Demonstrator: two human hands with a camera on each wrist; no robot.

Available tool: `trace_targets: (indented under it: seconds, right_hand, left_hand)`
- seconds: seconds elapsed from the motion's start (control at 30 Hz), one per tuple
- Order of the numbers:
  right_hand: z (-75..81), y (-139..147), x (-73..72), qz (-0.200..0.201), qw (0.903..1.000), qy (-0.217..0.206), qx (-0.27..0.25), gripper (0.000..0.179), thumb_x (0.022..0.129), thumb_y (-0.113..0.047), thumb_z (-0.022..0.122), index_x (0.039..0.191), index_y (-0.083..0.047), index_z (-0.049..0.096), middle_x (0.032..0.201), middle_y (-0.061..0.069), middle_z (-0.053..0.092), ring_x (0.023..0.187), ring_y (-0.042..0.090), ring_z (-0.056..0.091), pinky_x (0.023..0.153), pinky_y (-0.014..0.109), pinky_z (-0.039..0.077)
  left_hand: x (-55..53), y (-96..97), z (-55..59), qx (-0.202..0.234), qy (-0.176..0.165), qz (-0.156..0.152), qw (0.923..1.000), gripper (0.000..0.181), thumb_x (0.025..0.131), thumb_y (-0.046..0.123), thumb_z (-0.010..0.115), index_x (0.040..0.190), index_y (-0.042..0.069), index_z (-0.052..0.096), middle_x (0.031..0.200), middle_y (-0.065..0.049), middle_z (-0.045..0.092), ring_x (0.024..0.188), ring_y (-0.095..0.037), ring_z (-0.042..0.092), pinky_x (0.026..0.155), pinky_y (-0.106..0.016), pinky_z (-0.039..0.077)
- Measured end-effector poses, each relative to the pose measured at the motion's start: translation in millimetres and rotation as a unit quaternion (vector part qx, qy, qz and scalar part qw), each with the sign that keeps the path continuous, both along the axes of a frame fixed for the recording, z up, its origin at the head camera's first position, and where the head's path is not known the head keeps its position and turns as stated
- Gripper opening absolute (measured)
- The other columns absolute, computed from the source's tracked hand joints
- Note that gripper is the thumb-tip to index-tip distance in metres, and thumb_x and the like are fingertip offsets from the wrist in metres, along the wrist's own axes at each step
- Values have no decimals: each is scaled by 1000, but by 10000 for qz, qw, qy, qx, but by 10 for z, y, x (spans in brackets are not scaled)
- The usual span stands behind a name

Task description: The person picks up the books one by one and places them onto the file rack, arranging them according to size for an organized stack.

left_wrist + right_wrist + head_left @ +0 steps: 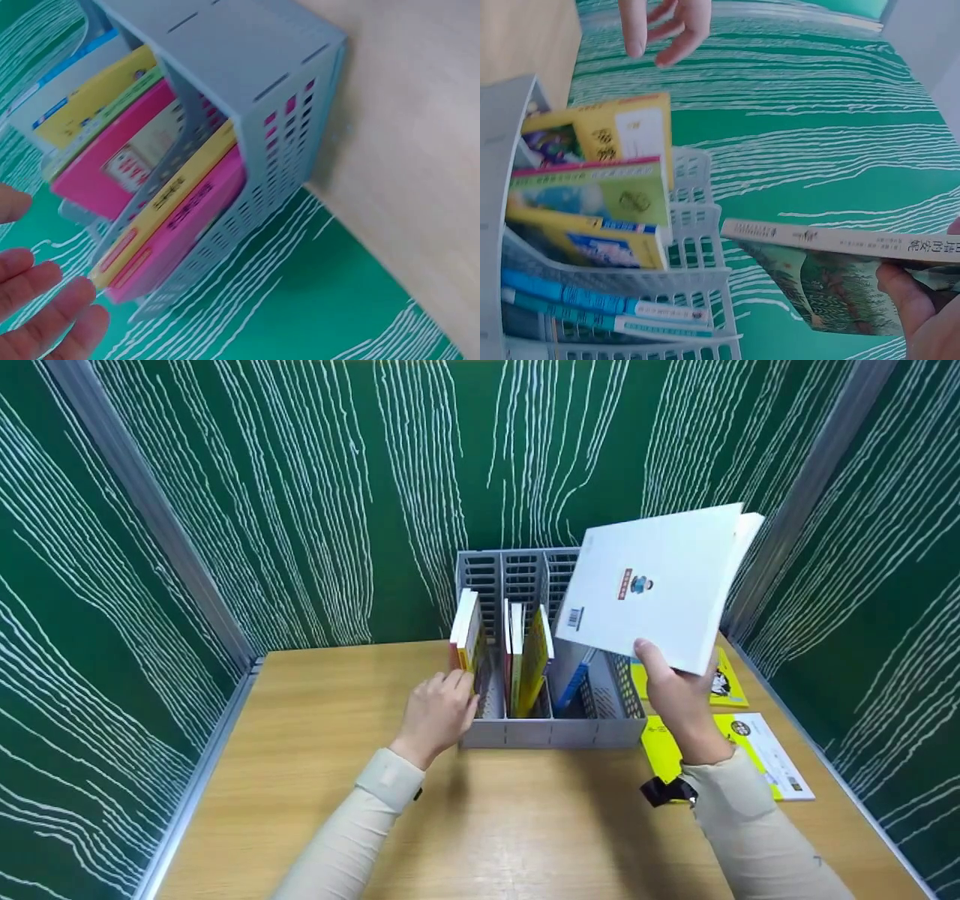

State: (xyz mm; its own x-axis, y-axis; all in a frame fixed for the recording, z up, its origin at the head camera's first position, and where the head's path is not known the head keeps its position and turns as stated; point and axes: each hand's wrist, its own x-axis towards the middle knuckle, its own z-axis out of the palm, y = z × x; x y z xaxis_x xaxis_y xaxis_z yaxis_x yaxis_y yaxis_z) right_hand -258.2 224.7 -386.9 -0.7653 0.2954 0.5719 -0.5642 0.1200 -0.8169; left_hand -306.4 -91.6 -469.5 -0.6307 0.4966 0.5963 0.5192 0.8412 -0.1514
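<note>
My right hand (681, 705) grips a paperback book (667, 577) by its lower corner, up above the right side of a grey desk file organizer (551, 733). Its white back cover faces me in the head view; the right wrist view catches the pale spine and green illustrated front. My left hand (441, 709) is by the organizer's left front corner, fingers loosely bent and holding nothing. Close to it, a yellow-spined book (176, 191) and a pink-spined book (199, 214) stand in the leftmost compartment. Several books (592, 195) fill the compartment beside it.
Thin blue books (600, 296) lean in a compartment further right. On the table (322, 720), right of the organizer, lie a yellow-and-white book (776, 754) and another yellow book (735, 679), partly behind my right hand. Green walls with white wavy lines enclose the table.
</note>
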Motion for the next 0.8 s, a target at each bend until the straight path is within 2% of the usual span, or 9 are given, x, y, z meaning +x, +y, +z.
trace_targets:
  seconds: [0.1, 0.23, 0.33, 0.43, 0.5, 0.6, 0.7, 0.8]
  right_hand:
    - [-97, -18, -52, -52, 9987, 444, 246, 41, 94, 12, 63, 136, 9, 59, 122, -5, 78, 109, 7, 75, 94, 19, 58]
    - [-263, -45, -143, 14, 9942, 912, 565, 44, 89, 20, 59, 133, 19, 58, 121, 22, 79, 107, 7, 76, 91, 18, 60]
    - [-403, -48, -211, 53, 9906, 1002, 928, 48, 88, 23, 57, 135, 19, 57, 125, 38, 71, 112, 3, 74, 93, 17, 60]
    - [-538, -49, -274, 54, 9889, 916, 1166, 49, 87, 24, 57, 136, 18, 57, 127, 40, 70, 114, 0, 73, 93, 17, 60]
    - [-618, -57, -301, 50, 9890, 786, 1252, 50, 87, 24, 57, 137, 18, 56, 129, 39, 70, 116, 3, 73, 94, 17, 60]
    - [-708, -85, -323, 117, 9909, 487, 1248, 50, 88, 22, 57, 138, 17, 56, 132, 38, 69, 119, 24, 76, 95, 16, 59]
    - [-771, -122, -334, 246, 9920, 73, 1232, 51, 91, 20, 57, 142, 16, 54, 137, 36, 67, 123, 47, 71, 97, 19, 59]
    - [-822, -157, -352, 373, 9908, -309, 1261, 53, 94, 18, 56, 147, 14, 52, 143, 35, 65, 127, 54, 66, 103, 36, 61]
  left_hand:
    - [-14, 13, -116, -89, -380, 58, 9992, 26, 100, 30, 78, 112, 8, 75, 104, -7, 80, 77, -22, 72, 67, -35, 64]
    - [-27, 39, -264, -282, -835, 173, 9960, 25, 101, 32, 75, 109, 8, 72, 100, -6, 77, 76, -24, 72, 63, -38, 61]
    - [-33, 69, -335, -412, -1237, 314, 9910, 28, 102, 34, 72, 113, 9, 71, 103, -6, 77, 77, -24, 73, 62, -39, 61]
    - [-45, 95, -389, -564, -1654, 458, 9835, 30, 105, 37, 70, 118, 10, 70, 105, -6, 76, 80, -24, 73, 63, -38, 61]
    - [-61, 111, -429, -652, -1873, 510, 9788, 30, 106, 37, 69, 120, 11, 69, 105, -6, 75, 80, -23, 72, 63, -38, 61]
    - [-81, 125, -486, -738, -2071, 537, 9741, 29, 107, 38, 68, 120, 11, 69, 105, -5, 75, 80, -23, 72, 63, -38, 61]
    - [-102, 136, -542, -777, -2117, 540, 9727, 28, 108, 37, 67, 119, 11, 69, 105, -5, 75, 81, -23, 73, 64, -40, 61]
    - [-118, 147, -592, -748, -2084, 512, 9738, 25, 108, 34, 67, 118, 11, 69, 103, -5, 75, 82, -25, 74, 64, -41, 62]
